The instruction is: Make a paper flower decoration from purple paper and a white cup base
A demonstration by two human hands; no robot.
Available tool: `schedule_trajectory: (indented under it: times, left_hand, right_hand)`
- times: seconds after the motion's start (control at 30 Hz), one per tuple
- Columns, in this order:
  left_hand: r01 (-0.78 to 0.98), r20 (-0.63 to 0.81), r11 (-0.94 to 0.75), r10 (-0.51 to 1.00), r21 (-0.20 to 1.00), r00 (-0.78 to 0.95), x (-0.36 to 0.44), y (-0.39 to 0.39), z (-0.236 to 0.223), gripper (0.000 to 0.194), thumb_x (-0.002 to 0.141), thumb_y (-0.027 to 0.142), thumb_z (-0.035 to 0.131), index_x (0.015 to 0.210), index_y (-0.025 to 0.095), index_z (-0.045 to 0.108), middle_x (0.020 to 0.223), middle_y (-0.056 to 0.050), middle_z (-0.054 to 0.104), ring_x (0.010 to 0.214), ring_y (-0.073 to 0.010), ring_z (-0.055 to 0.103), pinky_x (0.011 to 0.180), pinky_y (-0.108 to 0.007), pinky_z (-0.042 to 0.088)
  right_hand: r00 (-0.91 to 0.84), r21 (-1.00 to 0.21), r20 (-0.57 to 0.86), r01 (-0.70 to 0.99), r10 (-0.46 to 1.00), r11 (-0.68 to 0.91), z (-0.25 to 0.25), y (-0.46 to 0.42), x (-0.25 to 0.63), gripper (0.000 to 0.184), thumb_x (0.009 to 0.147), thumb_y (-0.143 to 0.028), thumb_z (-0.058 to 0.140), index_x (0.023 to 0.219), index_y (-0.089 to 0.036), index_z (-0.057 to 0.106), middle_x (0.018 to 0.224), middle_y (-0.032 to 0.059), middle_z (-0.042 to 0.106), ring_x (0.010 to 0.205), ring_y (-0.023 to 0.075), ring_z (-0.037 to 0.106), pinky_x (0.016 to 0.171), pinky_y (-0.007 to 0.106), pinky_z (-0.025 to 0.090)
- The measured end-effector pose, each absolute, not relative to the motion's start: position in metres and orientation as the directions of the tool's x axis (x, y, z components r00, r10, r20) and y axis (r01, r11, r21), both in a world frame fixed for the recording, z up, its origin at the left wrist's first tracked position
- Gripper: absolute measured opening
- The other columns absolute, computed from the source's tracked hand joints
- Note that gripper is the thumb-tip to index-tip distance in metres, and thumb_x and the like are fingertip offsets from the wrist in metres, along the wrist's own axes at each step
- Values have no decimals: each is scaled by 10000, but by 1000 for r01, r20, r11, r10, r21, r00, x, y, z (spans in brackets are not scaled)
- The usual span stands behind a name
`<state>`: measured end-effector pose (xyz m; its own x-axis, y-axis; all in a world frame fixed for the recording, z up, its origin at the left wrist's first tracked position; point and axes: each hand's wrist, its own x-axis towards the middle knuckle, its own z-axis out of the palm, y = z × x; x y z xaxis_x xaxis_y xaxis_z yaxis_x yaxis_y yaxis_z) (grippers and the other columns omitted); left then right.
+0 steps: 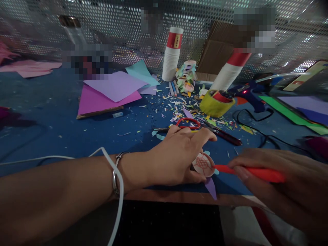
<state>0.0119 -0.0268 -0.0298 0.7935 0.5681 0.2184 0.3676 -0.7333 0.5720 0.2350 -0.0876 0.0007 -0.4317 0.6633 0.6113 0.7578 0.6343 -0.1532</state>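
Observation:
Near the table's front edge, my left hand [183,153] is closed around a small paper cup [203,164] lying on its side. The round face turned toward me carries a red-orange grid drawing. A purple pointed paper piece [211,188] and pale blue paper bits stick out from its rim. My right hand [276,184] grips a red marker [263,173], whose tip meets the right edge of the cup's round face. Just beyond my left hand lie red-handled scissors [188,123] and a dark red craft knife or pen [228,136].
Paper scraps [179,109] litter the blue table. Farther back stand cup stacks [171,56], a decorated cup piece [186,77], yellow tape [216,104] and a glue gun [252,95] with a lit red light. Coloured paper [115,85] lies left. A white cable [119,181] crosses my left wrist.

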Motion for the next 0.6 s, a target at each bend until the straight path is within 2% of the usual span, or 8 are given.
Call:
schedule_trajectory:
  times: [0.07,0.2,0.33,0.5,0.6]
  left_hand:
    - [365,229,-742,564,563,793,12,-27,-30,749,733,377,831,1326,174,420,1179,-97,698,1162,-325,597,933,-431,289]
    - [357,250,-757,555,548,793,12,-27,-32,757,744,382,819,1349,182,411,1173,-98,706,1166,-336,588,942,-447,292]
    - [354,234,-753,550,555,802,12,-25,-30,713,777,409,767,1353,182,413,1189,-113,699,1141,-340,591,919,-455,314]
    - [369,241,-748,567,551,788,14,-26,-29,599,824,411,695,1309,164,445,1159,-105,692,1105,-325,619,906,-444,335]
    - [376,261,-751,576,543,775,14,-26,-31,661,811,382,683,1369,174,397,1243,-125,670,1164,-333,605,954,-461,333]
  right_hand:
    - [-601,-161,488,650,633,742,5,-81,234,128,876,-169,573,866,-288,621,737,-40,755,578,119,703,515,192,535]
    - [-494,-416,467,609,733,675,9,-72,227,168,881,-145,572,766,-259,616,615,-71,672,440,76,588,422,176,451]
    - [-396,-597,412,563,821,571,4,-66,216,225,866,-141,576,664,-222,631,519,-64,605,391,61,535,385,159,412]
    - [-348,-712,410,456,843,534,-7,-60,211,289,888,-123,580,622,-202,662,581,-31,659,422,63,581,413,142,462]
    - [-212,-759,421,450,882,471,-17,-62,212,228,878,-154,613,676,-212,700,530,-34,636,389,82,569,376,162,451]
